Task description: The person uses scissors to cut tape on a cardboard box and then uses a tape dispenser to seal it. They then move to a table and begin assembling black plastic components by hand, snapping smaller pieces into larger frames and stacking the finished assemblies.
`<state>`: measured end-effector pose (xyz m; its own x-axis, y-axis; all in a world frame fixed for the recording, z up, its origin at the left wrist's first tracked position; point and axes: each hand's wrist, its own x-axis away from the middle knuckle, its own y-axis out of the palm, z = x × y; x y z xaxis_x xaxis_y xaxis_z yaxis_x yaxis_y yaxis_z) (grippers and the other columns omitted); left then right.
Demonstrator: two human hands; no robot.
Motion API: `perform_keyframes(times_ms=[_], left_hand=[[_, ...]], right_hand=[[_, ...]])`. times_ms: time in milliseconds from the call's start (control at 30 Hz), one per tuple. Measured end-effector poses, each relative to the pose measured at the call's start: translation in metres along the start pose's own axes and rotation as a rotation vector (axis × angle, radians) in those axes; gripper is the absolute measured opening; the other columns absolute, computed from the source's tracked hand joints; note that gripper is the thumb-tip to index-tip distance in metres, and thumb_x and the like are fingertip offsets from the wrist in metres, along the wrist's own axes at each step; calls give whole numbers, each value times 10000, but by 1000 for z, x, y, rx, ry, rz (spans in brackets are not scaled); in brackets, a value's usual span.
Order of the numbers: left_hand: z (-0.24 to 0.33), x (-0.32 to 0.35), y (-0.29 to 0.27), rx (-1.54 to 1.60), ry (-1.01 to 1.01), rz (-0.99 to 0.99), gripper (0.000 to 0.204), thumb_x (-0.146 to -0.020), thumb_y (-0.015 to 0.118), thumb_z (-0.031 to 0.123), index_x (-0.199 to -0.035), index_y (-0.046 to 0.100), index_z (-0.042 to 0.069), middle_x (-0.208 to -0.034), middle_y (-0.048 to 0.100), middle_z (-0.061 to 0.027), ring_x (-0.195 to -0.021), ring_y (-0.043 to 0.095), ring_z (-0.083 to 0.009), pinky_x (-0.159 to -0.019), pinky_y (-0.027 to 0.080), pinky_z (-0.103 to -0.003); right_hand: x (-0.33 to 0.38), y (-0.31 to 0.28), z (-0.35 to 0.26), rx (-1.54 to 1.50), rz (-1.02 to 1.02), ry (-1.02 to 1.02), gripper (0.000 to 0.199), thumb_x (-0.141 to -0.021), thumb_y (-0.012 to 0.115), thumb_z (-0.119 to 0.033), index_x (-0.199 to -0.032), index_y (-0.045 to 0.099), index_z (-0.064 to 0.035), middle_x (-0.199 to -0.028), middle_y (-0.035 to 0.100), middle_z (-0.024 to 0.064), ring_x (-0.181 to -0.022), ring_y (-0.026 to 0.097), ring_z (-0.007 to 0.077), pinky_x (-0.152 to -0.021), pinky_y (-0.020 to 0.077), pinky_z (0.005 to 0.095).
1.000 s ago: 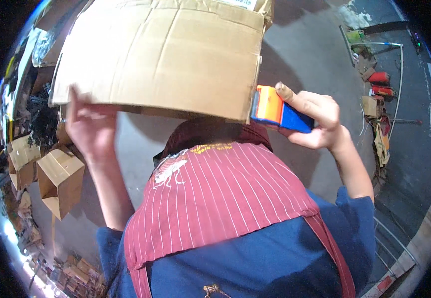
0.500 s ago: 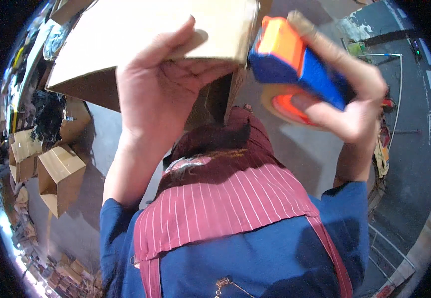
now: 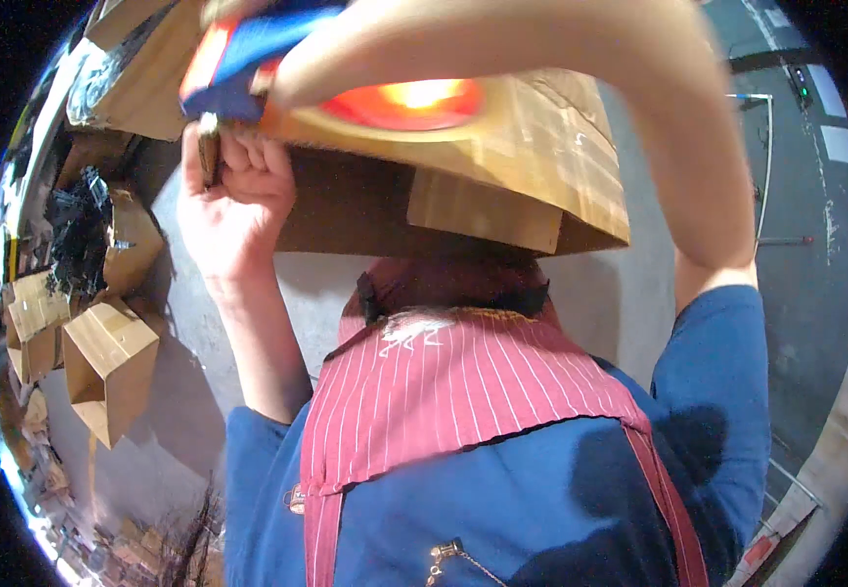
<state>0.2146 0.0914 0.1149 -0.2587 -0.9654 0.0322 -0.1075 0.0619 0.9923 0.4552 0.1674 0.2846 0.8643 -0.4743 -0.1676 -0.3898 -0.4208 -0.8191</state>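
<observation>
Both hands raised to a cardboard box held overhead

The left hand (image 3: 233, 201) has its fingers clamped on the left edge of the cardboard box (image 3: 502, 157), which sits high and central, its long axis running left to right. The right arm crosses above the box toward the left, carrying a blue-and-orange tape dispenser (image 3: 248, 64) just above the left hand; whether its fingers are closed cannot be told. More cartons (image 3: 106, 362) lie on the floor, far left.

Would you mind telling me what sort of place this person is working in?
Probably a packing or warehouse area: the left hand grips a large cardboard box, more open cartons stand on the bare concrete floor.
</observation>
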Motion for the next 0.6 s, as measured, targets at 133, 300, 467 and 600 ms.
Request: perform_keyframes(times_ms=[133, 300, 467, 600], left_hand=[[22, 9, -59, -40, 302, 448, 402, -945, 600, 303, -1220, 586, 10, -1228, 648, -142, -1156, 584, -284, -1066, 406, -450], [31, -1, -83, -248, 351, 606, 438, -981, 572, 343, -1311, 544, 57, -1359, 574, -161, -1318, 473, -347, -1108, 344, -547], [67, -17, -101, -383, 446, 583, 369, -1065, 408, 249, -1314, 521, 1, -1363, 563, -195, -1268, 537, -349, -1097, 384, -573], [115, 1, -125, -147, 247, 415, 368, -1062, 444, 232, -1312, 509, -30, -1352, 559, -234, -1259, 544, -386, -1055, 432, -587]], right_hand=[[-64, 104, 59, 352, -66, 19, 589, -688, 722, -336, -1218, 707, -79, -907, 738, 179, -796, 718, 335, -767, 575, 395], [-90, 149, 68, 282, -327, -2, 628, -727, 662, -386, -1308, 662, -147, -963, 736, 165, -880, 711, 338, -765, 575, 425], [-90, 159, 70, 325, -237, -59, 633, -762, 654, -414, -1348, 632, -174, -930, 736, 157, -830, 714, 338, -738, 571, 438], [-90, 166, 81, 216, -146, -97, 621, -787, 649, -428, -1356, 623, -183, -893, 734, 161, -808, 710, 344, -735, 567, 441]])
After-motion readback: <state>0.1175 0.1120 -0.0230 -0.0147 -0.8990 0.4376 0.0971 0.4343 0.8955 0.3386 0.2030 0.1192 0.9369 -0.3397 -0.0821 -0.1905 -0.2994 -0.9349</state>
